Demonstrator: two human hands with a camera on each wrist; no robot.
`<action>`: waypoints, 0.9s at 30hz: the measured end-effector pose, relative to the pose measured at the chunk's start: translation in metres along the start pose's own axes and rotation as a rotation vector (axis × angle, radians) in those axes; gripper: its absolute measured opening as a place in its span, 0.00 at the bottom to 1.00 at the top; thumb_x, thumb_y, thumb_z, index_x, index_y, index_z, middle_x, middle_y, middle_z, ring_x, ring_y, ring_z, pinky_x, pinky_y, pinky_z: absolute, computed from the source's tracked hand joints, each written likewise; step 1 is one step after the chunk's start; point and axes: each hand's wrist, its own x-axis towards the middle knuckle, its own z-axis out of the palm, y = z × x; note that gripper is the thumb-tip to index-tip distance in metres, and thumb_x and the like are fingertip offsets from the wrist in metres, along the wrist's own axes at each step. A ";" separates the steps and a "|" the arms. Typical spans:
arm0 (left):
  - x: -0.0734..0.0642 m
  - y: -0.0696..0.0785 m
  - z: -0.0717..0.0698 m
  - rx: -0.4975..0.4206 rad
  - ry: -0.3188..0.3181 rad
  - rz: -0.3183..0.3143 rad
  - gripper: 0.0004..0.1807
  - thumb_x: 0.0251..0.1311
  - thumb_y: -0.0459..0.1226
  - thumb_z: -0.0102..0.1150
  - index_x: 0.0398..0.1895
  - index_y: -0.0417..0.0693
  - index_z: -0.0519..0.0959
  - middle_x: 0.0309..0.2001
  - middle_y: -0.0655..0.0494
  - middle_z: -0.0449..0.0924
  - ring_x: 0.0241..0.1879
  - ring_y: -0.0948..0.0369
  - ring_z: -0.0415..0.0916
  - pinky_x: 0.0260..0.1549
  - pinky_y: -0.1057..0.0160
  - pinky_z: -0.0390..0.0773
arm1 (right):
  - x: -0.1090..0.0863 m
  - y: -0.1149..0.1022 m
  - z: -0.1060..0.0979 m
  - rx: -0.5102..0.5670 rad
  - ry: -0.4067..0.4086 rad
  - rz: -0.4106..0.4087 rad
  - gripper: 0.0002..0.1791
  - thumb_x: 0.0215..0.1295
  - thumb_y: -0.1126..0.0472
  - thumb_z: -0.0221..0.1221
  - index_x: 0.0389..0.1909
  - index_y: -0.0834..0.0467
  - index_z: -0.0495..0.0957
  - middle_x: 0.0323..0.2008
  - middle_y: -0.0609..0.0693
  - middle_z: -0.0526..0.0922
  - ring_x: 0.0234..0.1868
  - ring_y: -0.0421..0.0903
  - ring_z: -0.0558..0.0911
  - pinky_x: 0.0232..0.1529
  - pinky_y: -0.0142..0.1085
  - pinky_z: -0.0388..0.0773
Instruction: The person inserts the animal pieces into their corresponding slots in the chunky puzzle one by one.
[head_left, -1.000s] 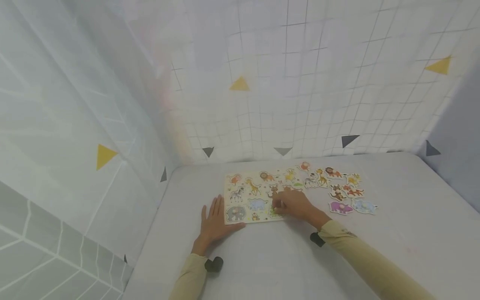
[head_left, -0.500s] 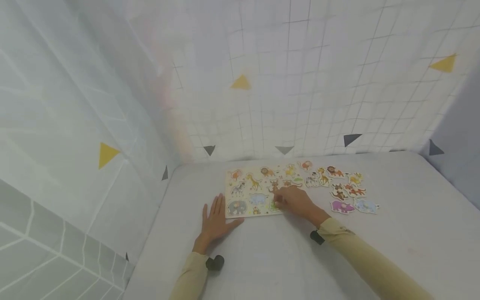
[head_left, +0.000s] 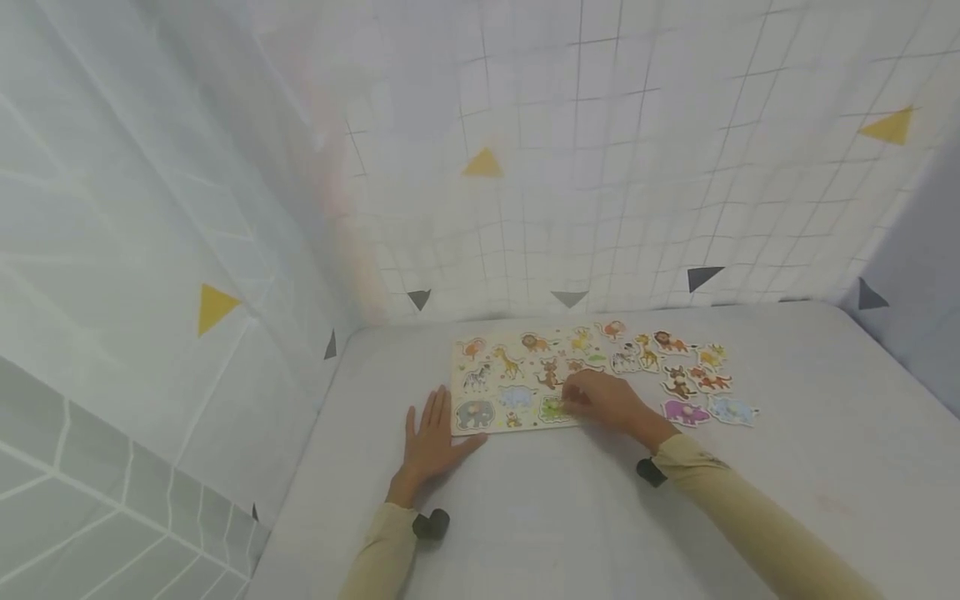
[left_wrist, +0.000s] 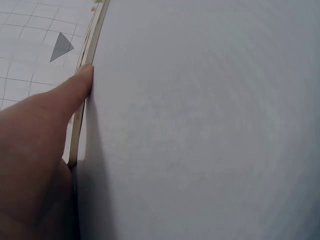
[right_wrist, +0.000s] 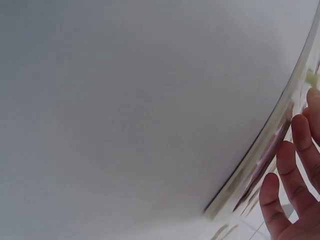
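A pale puzzle board [head_left: 491, 431] printed with animals lies on the white-covered surface. My left hand [head_left: 431, 446] rests at its left end, fingers straight along the side; in the left wrist view the thumb [left_wrist: 80, 85] touches the front edge. Near the board's front right, my right hand [head_left: 606, 402] is beside a green animal piece [head_left: 551, 408] lying in the board, fingertips at its right side. The right wrist view shows relaxed fingers [right_wrist: 287, 157] and a blurred bit of green [right_wrist: 312, 77] by the upper fingertip. A grey elephant piece [head_left: 475, 414] sits at the front left.
Right of the board lie several loose animal pieces, among them a purple hippo [head_left: 684, 412], a blue animal [head_left: 732, 411], a lion [head_left: 671, 342], a giraffe [head_left: 647, 354] and a zebra [head_left: 624, 359]. A patterned cloth wall [head_left: 517, 250] stands behind.
My right hand has shifted right, uncovering the green piece and the brown animal picture behind it. Earlier the board turned slightly, its front edge moving back. The left hand has stayed nearly still.
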 end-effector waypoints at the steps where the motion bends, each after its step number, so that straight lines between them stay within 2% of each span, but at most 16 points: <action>1: 0.000 -0.001 0.000 0.007 -0.001 -0.003 0.60 0.63 0.66 0.56 0.83 0.38 0.43 0.86 0.46 0.40 0.86 0.47 0.37 0.83 0.37 0.31 | -0.002 0.002 -0.001 -0.004 -0.002 0.003 0.05 0.67 0.54 0.67 0.39 0.50 0.83 0.39 0.46 0.87 0.44 0.46 0.85 0.49 0.46 0.84; 3: 0.000 -0.002 0.001 0.020 0.002 -0.005 0.60 0.63 0.67 0.56 0.83 0.38 0.43 0.86 0.46 0.40 0.86 0.47 0.38 0.83 0.37 0.32 | -0.005 0.005 -0.005 0.004 -0.007 0.018 0.04 0.67 0.55 0.67 0.39 0.49 0.82 0.38 0.45 0.87 0.43 0.46 0.85 0.47 0.44 0.84; 5: 0.000 -0.002 0.002 0.020 0.005 -0.004 0.60 0.63 0.67 0.57 0.83 0.38 0.43 0.85 0.45 0.41 0.85 0.47 0.38 0.83 0.37 0.32 | -0.009 0.009 -0.010 0.025 -0.014 0.040 0.03 0.67 0.56 0.67 0.37 0.49 0.82 0.36 0.44 0.87 0.39 0.44 0.83 0.42 0.41 0.82; 9: -0.002 0.000 0.001 0.006 0.007 0.005 0.60 0.63 0.66 0.57 0.83 0.38 0.44 0.85 0.45 0.41 0.85 0.46 0.39 0.82 0.36 0.32 | -0.019 0.014 -0.027 0.079 -0.039 0.113 0.05 0.69 0.53 0.67 0.37 0.50 0.83 0.33 0.45 0.86 0.33 0.41 0.78 0.33 0.34 0.73; 13: 0.001 -0.006 0.005 0.023 0.005 0.007 0.61 0.62 0.69 0.55 0.84 0.40 0.41 0.86 0.46 0.38 0.86 0.48 0.36 0.83 0.38 0.29 | -0.027 0.023 -0.044 0.082 -0.066 0.155 0.06 0.70 0.55 0.65 0.40 0.54 0.84 0.34 0.48 0.86 0.32 0.42 0.76 0.32 0.33 0.71; 17: 0.005 -0.013 0.009 0.038 0.017 0.007 0.63 0.61 0.71 0.52 0.84 0.42 0.39 0.86 0.48 0.37 0.86 0.49 0.34 0.83 0.38 0.28 | -0.035 0.037 -0.052 0.021 -0.069 0.161 0.04 0.69 0.59 0.64 0.40 0.55 0.84 0.35 0.49 0.86 0.33 0.42 0.78 0.33 0.35 0.74; 20: 0.004 -0.014 0.008 0.037 0.040 0.013 0.62 0.61 0.69 0.55 0.84 0.41 0.41 0.86 0.47 0.39 0.86 0.48 0.37 0.82 0.37 0.30 | -0.040 0.046 -0.056 -0.050 -0.066 0.173 0.05 0.69 0.58 0.65 0.40 0.55 0.84 0.35 0.48 0.87 0.33 0.41 0.79 0.33 0.36 0.75; 27: 0.000 -0.009 0.001 -0.003 0.020 0.005 0.60 0.63 0.64 0.58 0.83 0.38 0.43 0.85 0.44 0.40 0.85 0.45 0.37 0.82 0.37 0.30 | -0.048 0.065 -0.071 -0.130 -0.172 0.309 0.10 0.69 0.55 0.64 0.41 0.58 0.82 0.31 0.49 0.86 0.26 0.41 0.79 0.26 0.37 0.75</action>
